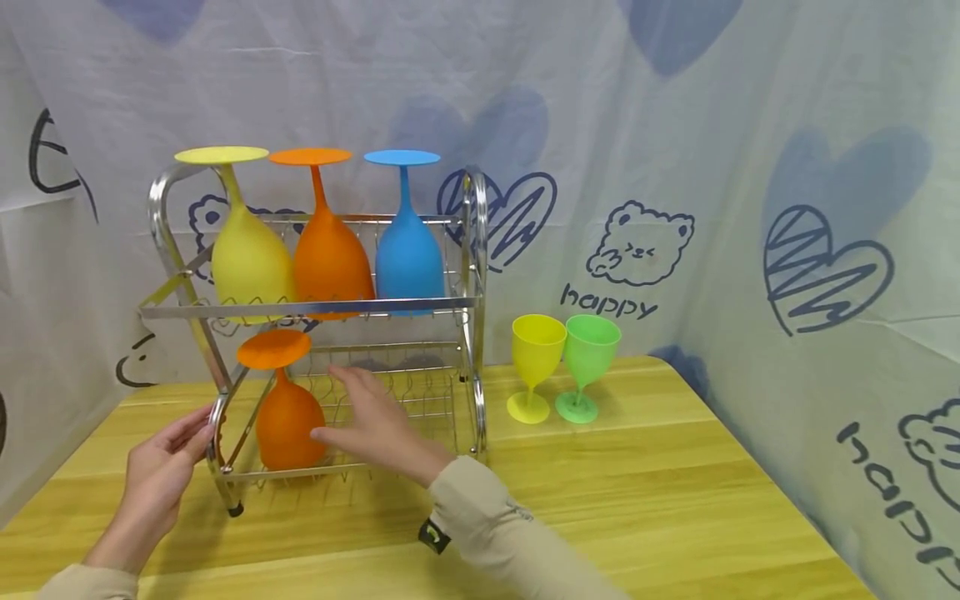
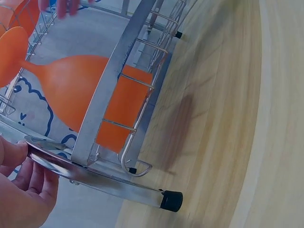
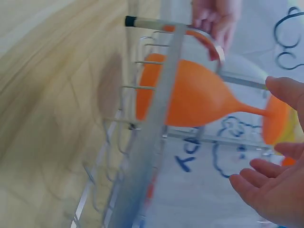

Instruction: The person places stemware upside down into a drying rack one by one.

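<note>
A two-tier metal dish rack (image 1: 315, 307) stands on the wooden table. My left hand (image 1: 161, 467) grips its left front leg, thumb and fingers round the tube, as the left wrist view also shows. Upside down on the lower tier, at the left, is an orange goblet (image 1: 291, 425). Just right of that goblet my right hand (image 1: 375, 421) reaches over the lower tier, fingers spread, holding nothing. In the right wrist view the fingers (image 3: 256, 178) are apart from the orange goblet's bowl. The upper tier bears upside-down yellow (image 1: 251, 258), orange (image 1: 330, 258) and blue goblets (image 1: 408, 258).
To the right of the rack, a yellow goblet (image 1: 537, 346) and a green goblet (image 1: 592, 348) stand upright side by side on the table (image 1: 637, 500). A patterned white cloth (image 1: 675, 125) hangs behind and at both sides.
</note>
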Demonstrator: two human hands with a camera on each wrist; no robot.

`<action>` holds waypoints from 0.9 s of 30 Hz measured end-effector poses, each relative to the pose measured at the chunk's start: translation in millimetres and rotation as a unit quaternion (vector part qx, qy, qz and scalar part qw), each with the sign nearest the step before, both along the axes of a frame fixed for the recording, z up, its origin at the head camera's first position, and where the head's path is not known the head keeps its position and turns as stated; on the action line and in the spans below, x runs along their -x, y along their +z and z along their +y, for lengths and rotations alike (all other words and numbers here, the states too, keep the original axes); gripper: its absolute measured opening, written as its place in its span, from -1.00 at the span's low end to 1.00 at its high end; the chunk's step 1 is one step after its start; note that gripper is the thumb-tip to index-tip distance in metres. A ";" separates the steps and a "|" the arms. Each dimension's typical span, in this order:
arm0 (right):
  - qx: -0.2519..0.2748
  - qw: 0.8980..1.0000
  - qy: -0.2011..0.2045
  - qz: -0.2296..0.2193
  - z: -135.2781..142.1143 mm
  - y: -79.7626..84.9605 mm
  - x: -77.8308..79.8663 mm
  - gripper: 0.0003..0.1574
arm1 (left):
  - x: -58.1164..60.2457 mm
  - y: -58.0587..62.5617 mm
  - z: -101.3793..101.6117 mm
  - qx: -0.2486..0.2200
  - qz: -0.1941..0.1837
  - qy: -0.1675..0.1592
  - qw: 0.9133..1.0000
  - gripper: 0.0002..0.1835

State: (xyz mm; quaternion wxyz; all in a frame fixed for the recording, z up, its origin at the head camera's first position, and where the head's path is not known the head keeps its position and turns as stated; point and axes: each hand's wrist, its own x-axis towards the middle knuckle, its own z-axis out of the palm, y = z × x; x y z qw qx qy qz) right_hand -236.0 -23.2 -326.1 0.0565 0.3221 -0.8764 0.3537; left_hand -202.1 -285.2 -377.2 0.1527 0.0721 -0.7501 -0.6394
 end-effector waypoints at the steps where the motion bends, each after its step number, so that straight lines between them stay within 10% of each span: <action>1: -0.002 1.000 0.009 0.016 5.1 2.8 -4.2 -0.06 | -1.5 0.3 -0.7 0.023 -0.011 0.006 1.000 -0.59; 12: 0.050 0.978 0.076 0.189 97.5 14.9 -32.9 -0.41 | -15.3 14.8 -5.8 0.117 -0.076 0.036 0.990 -0.18; 27: 0.115 0.964 -0.169 0.172 214.2 10.3 -11.3 -0.45 | -38.5 31.9 34.7 0.139 0.014 0.002 0.990 -0.28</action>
